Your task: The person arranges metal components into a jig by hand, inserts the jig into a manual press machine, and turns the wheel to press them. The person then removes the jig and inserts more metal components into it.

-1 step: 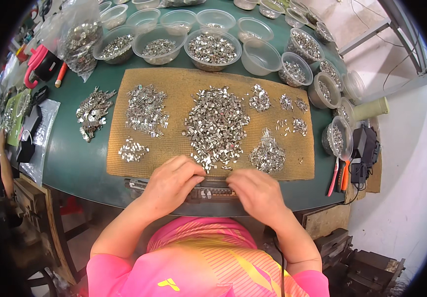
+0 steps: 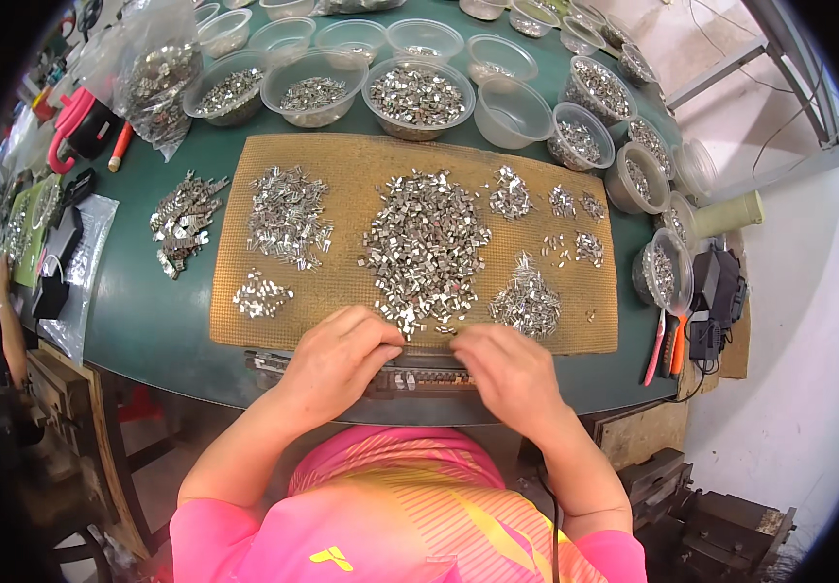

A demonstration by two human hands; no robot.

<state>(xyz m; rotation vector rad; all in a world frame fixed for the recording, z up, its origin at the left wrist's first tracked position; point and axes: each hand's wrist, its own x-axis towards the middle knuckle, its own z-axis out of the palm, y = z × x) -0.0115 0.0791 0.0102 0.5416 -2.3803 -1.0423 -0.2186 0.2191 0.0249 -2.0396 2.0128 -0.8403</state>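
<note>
Currently we are holding our left hand (image 2: pixel 342 358) at the mat's near edge, thumb and fingers drawn narrow; whether they are gripping a piece, we cannot tell. Our right hand (image 2: pixel 512 374) is facing it just across a gap, fingertips also bunched, contents hidden. Between and below them, a dark strip (image 2: pixel 421 380) is lying crosswise, small metal parts sitting along it. Just beyond, a large pile of metal bits (image 2: pixel 426 248) is covering the middle of the tan mat (image 2: pixel 351 155), smaller piles flanking it. Farther out, plastic tubs (image 2: pixel 514 121) are curving around the green table (image 2: pixel 147 330).
</note>
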